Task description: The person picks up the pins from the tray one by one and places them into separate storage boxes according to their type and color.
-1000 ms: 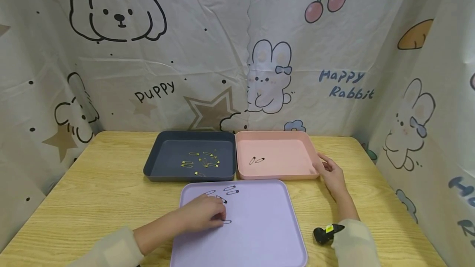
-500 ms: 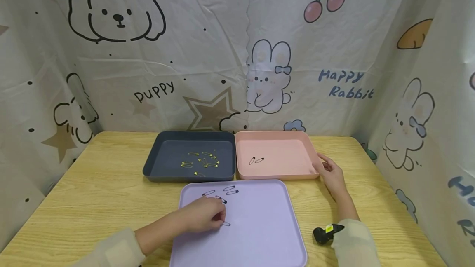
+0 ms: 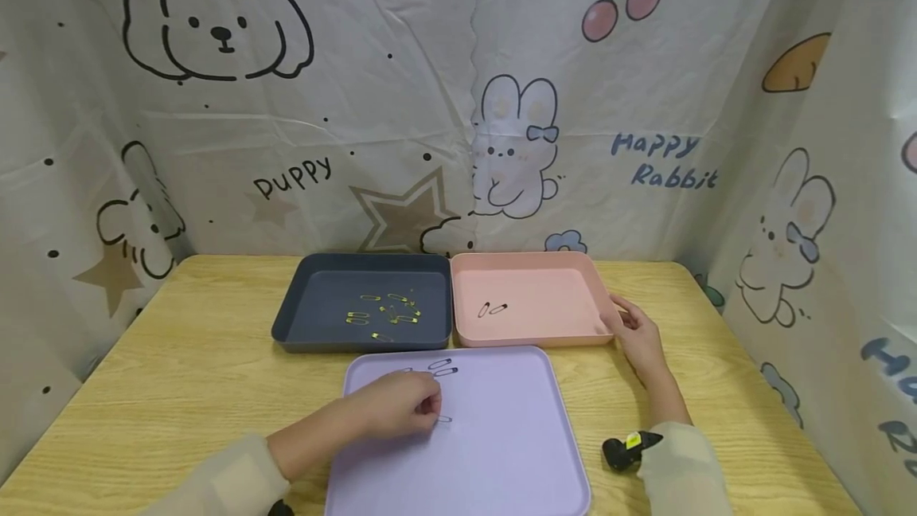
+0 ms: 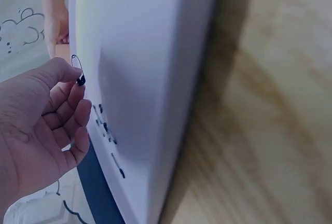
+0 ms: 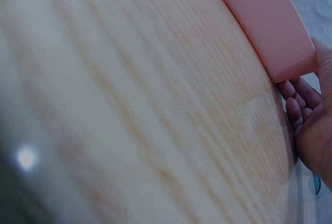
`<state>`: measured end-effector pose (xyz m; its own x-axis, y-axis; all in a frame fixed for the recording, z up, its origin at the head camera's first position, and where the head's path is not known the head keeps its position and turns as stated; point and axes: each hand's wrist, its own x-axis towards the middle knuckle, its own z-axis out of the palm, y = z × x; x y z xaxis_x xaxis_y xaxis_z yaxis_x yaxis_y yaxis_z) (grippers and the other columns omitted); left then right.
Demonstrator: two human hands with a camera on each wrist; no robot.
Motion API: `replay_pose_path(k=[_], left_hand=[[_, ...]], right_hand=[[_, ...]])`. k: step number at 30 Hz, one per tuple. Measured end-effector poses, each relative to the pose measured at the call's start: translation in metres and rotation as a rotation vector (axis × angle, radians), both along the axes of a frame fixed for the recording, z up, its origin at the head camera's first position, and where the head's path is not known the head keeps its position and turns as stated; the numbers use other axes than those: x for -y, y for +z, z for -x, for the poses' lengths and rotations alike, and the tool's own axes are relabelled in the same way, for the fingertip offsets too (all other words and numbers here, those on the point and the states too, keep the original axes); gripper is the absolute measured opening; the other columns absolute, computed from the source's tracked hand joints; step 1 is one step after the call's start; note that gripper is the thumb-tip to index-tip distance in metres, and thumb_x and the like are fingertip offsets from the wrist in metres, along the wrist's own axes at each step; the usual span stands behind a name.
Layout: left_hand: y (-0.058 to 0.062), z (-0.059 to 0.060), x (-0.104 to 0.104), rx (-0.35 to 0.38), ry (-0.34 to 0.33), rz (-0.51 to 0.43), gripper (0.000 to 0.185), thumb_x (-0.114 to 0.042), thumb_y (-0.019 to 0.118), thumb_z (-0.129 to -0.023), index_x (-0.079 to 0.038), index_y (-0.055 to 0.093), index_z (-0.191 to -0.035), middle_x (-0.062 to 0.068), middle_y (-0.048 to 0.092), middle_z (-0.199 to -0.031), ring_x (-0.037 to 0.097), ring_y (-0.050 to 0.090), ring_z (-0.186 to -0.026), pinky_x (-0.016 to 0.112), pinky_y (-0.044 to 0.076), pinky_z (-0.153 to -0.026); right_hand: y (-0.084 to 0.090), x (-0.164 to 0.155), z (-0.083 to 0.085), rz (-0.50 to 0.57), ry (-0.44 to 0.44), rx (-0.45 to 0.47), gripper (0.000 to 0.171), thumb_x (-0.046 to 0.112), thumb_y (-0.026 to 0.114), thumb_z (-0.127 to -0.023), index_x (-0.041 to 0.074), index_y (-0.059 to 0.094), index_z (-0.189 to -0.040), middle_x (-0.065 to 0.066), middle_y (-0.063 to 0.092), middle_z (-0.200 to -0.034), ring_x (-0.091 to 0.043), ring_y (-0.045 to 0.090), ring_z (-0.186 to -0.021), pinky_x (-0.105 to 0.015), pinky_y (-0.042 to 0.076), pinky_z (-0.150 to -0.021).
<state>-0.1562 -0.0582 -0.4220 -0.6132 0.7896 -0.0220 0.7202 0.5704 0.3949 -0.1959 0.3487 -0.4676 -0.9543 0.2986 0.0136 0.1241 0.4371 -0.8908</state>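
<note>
Head view: left hand (image 3: 397,404) hovers low over the lavender tray (image 3: 501,468) at the desk's near edge, fingers curled, thumb and forefinger closed on a small black safety pin (image 3: 443,419) whose tip pokes out to the right; three more black pins (image 3: 442,367) lie loose toward that tray's far edge. Right hand (image 3: 640,338) rests relaxed against the right wall of the pink tray (image 3: 573,261), holding nothing; two black pins (image 3: 493,309) lie inside it. Gold pins (image 3: 387,310) sit in the dark tray (image 3: 301,301) at far left. Left wrist view: pin (image 4: 78,71) held only by its end at the fingertips (image 4: 67,68), grip thin; risk it slips and drops on the carry, or falls among the gold ones since the trays touch. Sharp point could prick if the clasp is open; cannot tell. Right wrist view: fingers (image 5: 295,99) loosely bent beside the pink tray's corner (image 5: 270,32); a nudge could shift it.
</note>
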Motion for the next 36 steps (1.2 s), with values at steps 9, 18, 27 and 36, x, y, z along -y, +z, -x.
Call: replay_pose_path(k=[9, 18, 27, 36], left_hand=[[0.015, 0.012, -0.011, 0.052, -0.007, -0.057, 0.009, -0.01, 0.06, -0.079, -0.017, 0.058, -0.073, -0.009, 0.051, -0.071, 0.001, 0.046, -0.067, 0.016, 0.041, -0.064], [0.033, 0.024, -0.026, 0.005, 0.006, -0.043, 0.008, -0.012, 0.061, -0.081, -0.018, 0.059, -0.076, -0.008, 0.053, -0.078, 0.004, 0.047, -0.07, 0.019, 0.041, -0.065], [0.044, 0.033, -0.038, 0.024, 0.011, -0.064, 0.007, -0.011, 0.06, -0.083, -0.016, 0.059, -0.078, -0.007, 0.054, -0.078, 0.006, 0.049, -0.072, 0.018, 0.042, -0.064], [0.05, 0.044, -0.045, 0.11, 0.064, -0.096, 0.004, -0.012, 0.06, -0.085, -0.01, 0.062, -0.086, -0.006, 0.054, -0.078, 0.008, 0.049, -0.073, 0.021, 0.044, -0.065]], right_hand=[[0.0, 0.0, 0.0, 0.007, -0.002, -0.001, 0.06, 0.042, 0.057, -0.09, 0.015, 0.042, -0.142, -0.016, 0.052, -0.125, 0.009, 0.047, -0.088, -0.009, 0.04, -0.074], [0.0, 0.0, 0.0, 0.025, 0.001, -0.002, 0.059, 0.04, 0.058, -0.09, 0.014, 0.042, -0.142, -0.018, 0.051, -0.127, 0.009, 0.046, -0.087, -0.009, 0.04, -0.073], [-0.002, -0.001, 0.002, 0.028, 0.001, -0.015, 0.06, 0.041, 0.058, -0.09, 0.014, 0.042, -0.141, -0.02, 0.052, -0.13, 0.008, 0.046, -0.089, -0.007, 0.04, -0.074], [-0.003, -0.001, 0.002, 0.027, -0.007, -0.02, 0.058, 0.04, 0.058, -0.09, 0.013, 0.044, -0.14, -0.019, 0.052, -0.126, 0.007, 0.047, -0.087, -0.009, 0.04, -0.073]])
